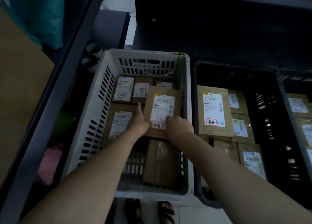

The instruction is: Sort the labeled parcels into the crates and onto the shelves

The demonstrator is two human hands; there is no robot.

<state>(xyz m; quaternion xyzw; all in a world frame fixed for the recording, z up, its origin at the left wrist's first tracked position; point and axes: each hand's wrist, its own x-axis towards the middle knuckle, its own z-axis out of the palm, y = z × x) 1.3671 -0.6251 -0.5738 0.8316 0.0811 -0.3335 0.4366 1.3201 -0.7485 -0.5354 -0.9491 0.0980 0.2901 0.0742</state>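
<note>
Both hands are down in the white crate [94, 115], clamped on one flat brown parcel [163, 105] that is held tilted just above the load. The left hand [140, 122] takes its left edge with the thumb stretched up the side, and the right hand [179, 125] curls its fingers over the near end of the label. Under it the crate is about half full: three small labeled boxes [123, 90] in a row along the far wall, a larger labeled box [118, 122] against the left wall, and a tape-wrapped package [160, 161] near the front, lying beside a bare patch of slotted floor. Right beside it sits a black crate [270, 122], packed on its left half with cardboard parcels, the biggest [213, 110] on top with a red-ringed stamp. A third crate [302, 109] at the far right edge holds more boxes. Left of the white crate a dark shelf post [67, 75] runs slantwise past it, with a big cardboard carton [20, 88], a teal bag [38, 13] and something pink [49, 161] beyond, and two tape rolls [93, 51] behind its far left corner. Sandaled feet [150, 210] stand at the crate's near rim.
</note>
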